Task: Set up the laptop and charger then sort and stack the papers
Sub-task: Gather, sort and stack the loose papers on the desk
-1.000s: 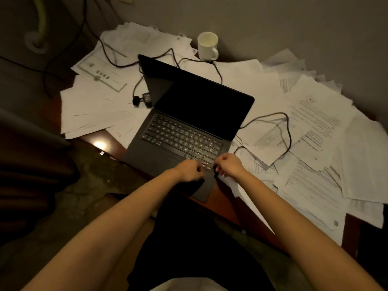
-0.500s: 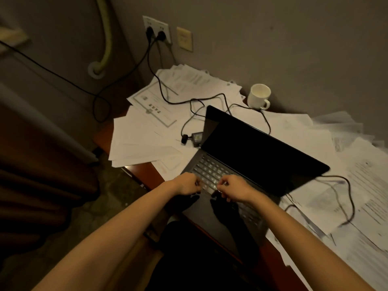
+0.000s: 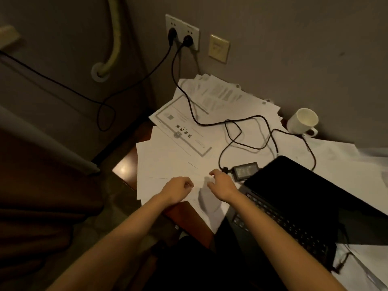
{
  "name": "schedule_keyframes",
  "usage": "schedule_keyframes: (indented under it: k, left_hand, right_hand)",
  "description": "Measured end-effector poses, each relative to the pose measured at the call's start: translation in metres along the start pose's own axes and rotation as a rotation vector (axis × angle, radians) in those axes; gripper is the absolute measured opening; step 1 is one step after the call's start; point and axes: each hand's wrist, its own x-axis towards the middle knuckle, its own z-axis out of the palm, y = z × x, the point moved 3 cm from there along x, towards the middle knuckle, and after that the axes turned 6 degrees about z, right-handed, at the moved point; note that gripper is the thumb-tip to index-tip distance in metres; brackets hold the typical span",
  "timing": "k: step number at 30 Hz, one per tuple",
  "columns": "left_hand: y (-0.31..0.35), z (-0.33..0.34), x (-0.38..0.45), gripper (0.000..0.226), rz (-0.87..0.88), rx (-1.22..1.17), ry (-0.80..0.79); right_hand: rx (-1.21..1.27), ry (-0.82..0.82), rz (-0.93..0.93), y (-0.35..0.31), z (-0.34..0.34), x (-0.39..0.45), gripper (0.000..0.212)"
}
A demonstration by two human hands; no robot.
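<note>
A black laptop (image 3: 304,198) stands open on the desk at the right, screen dark. Its charger brick (image 3: 246,170) lies just left of the lid, and its black cable (image 3: 210,122) runs over the papers up to a wall socket (image 3: 182,32). Loose white papers (image 3: 168,160) cover the desk's left corner, a bordered certificate sheet (image 3: 182,127) among them. My left hand (image 3: 178,191) hovers over the near papers with fingers curled and nothing in it. My right hand (image 3: 220,183) is beside it, fingers spread, close to the charger brick.
A white mug (image 3: 303,122) stands by the wall behind the laptop. More papers (image 3: 340,164) lie under and right of the laptop. The brown desk edge (image 3: 126,166) shows at the left corner. A second plug and cable (image 3: 126,89) trail down the wall.
Both hands have left the laptop keyboard and moved left over the papers. My view has swung left and up, so the laptop now sits at the right and the wall socket is nearer centre.
</note>
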Motion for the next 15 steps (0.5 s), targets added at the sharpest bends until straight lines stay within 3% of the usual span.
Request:
schedule_keyframes:
  k: [4, 8, 15]
  left_hand:
    - [-0.021, -0.004, 0.013, 0.028, 0.075, -0.013, 0.250]
    - [-0.036, -0.007, 0.027, 0.032, 0.202, 0.228, 0.486]
    - [-0.075, 0.010, 0.041, 0.051, 0.195, 0.554, 0.392]
  right_hand:
    - [-0.054, 0.075, -0.030, -0.026, 0.014, 0.033, 0.051]
    - [-0.150, 0.214, -0.094, -0.042, 0.021, 0.064, 0.058]
    - [-0.323, 0.424, -0.183, -0.054, 0.033, 0.108, 0.051]
